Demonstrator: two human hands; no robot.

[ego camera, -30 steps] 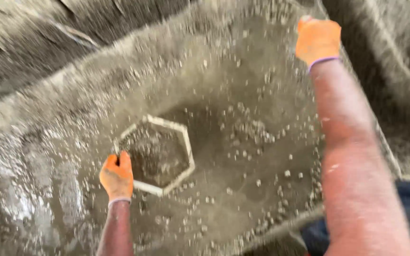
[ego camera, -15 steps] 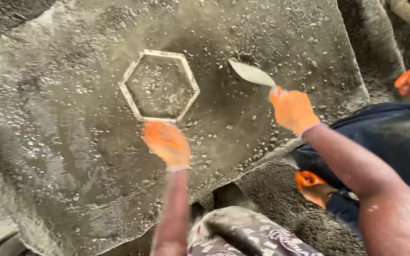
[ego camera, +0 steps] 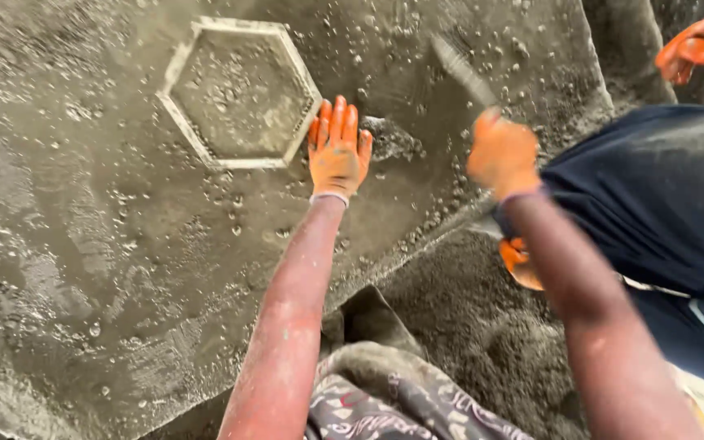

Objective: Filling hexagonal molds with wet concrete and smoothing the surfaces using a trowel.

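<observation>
While right hand (ego camera: 503, 155) blurs gripping trowel (ego camera: 462, 72), left hand (ego camera: 337, 151) flat beside hexagonal mould (ego camera: 239, 91)

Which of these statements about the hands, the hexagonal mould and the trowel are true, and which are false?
1. The left hand lies flat beside the hexagonal mould. True.
2. The right hand is empty. False: it grips a trowel.
3. Both hands wear orange gloves. True.
4. The mould is round. False: it has six sides.
5. The wet concrete surface is grey. True.
</observation>
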